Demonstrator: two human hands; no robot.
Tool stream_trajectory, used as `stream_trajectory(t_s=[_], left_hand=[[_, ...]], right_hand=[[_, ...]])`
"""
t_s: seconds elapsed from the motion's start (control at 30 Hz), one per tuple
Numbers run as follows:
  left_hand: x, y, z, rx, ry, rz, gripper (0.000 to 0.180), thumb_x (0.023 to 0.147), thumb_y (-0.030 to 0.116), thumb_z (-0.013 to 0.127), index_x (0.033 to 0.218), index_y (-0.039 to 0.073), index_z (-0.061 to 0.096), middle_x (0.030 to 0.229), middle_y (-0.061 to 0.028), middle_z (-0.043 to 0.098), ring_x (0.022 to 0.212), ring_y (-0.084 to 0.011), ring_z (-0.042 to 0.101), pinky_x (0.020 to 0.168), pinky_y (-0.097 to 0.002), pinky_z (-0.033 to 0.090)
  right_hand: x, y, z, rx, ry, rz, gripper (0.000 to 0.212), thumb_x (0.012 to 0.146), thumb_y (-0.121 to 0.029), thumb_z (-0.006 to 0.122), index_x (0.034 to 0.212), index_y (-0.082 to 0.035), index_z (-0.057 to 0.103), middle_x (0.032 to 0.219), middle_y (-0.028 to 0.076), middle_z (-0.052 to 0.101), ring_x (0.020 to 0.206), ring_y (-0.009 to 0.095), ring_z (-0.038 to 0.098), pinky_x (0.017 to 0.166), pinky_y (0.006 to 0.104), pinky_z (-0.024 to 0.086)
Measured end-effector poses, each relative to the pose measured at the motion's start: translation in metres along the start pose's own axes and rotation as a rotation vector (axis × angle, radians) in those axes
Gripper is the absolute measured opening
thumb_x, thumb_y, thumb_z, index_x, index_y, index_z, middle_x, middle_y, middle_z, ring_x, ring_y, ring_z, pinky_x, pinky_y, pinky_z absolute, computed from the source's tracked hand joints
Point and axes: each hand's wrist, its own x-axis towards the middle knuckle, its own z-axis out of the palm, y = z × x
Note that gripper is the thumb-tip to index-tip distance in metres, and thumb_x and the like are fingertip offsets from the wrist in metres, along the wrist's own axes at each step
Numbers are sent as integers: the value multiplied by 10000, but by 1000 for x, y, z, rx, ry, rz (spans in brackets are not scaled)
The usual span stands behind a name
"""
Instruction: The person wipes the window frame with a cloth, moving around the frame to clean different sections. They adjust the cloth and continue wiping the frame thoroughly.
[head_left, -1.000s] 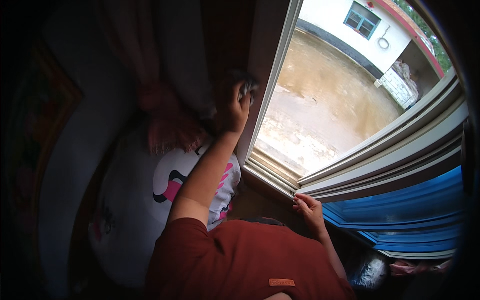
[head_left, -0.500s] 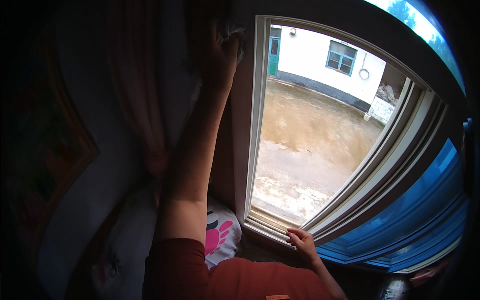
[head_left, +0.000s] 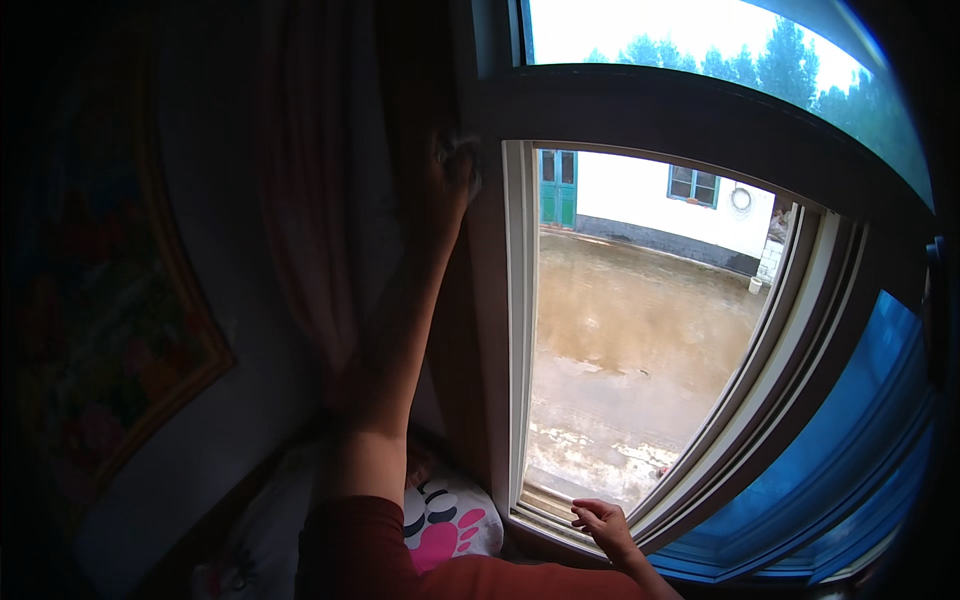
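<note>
My left arm reaches up to the dark left side of the window frame (head_left: pixel 488 300). High on it, my left hand (head_left: pixel 452 180) is closed around a crumpled pale cloth (head_left: pixel 470 165), pressed close to the frame; dimness blurs the fingers. Low at the opening's bottom edge is my right hand (head_left: pixel 605 527), its fingers loosely bent and a little apart, with nothing seen in them. It lies by the white sliding track (head_left: pixel 555 522) of the sill; whether it touches the track I cannot tell.
Blue-tinted panes (head_left: pixel 800 480) stand to the right. A gathered pink curtain (head_left: pixel 310 200) and a framed picture (head_left: pixel 205 350) are on the left. Below my left arm sits a white cushion with a pink paw print (head_left: pixel 455 530). Outside, a wet yard (head_left: pixel 640 310) fronts a white building.
The view has tilted upward, bringing the upper pane and trees into sight. My left hand still holds the cloth high at the frame; my right hand stays by the sill.
</note>
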Motion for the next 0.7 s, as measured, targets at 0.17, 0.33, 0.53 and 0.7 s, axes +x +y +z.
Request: stream_trajectory(t_s=[0.17,0.33,0.53,0.7], left_hand=[[50,-31,38,-19,199,198,408,844,224,627,1185,25,524,1034,-164,603,947,-289,601,810,-367,498],[2,-83,51,-114,-5,0,418,902,247,564,1242,13,503,1151,-158,582,1042,-254,583,840,-331,483],[8,-56,41,-101,42,-218,444,906,257,569,1259,0,493,1198,-163,566,1080,-263,571,888,-336,480],[15,-44,30,-160,68,-209,414,908,241,568,1240,1,505,1196,-178,564,1076,-261,575,897,-336,496]], right_hand=[[7,10,1,5,-31,-11,275,916,-155,566,1142,-2,603,991,101,661,796,150,647,685,253,506],[6,15,3,12,-59,30,286,918,-172,571,1148,-6,605,976,71,662,799,119,624,692,250,503],[10,22,-1,-22,-49,-26,309,912,-200,585,1158,-15,604,963,59,660,806,108,621,708,243,503],[4,24,-5,22,-66,-18,305,911,-206,586,1157,-28,611,927,54,663,777,85,616,679,222,488]])
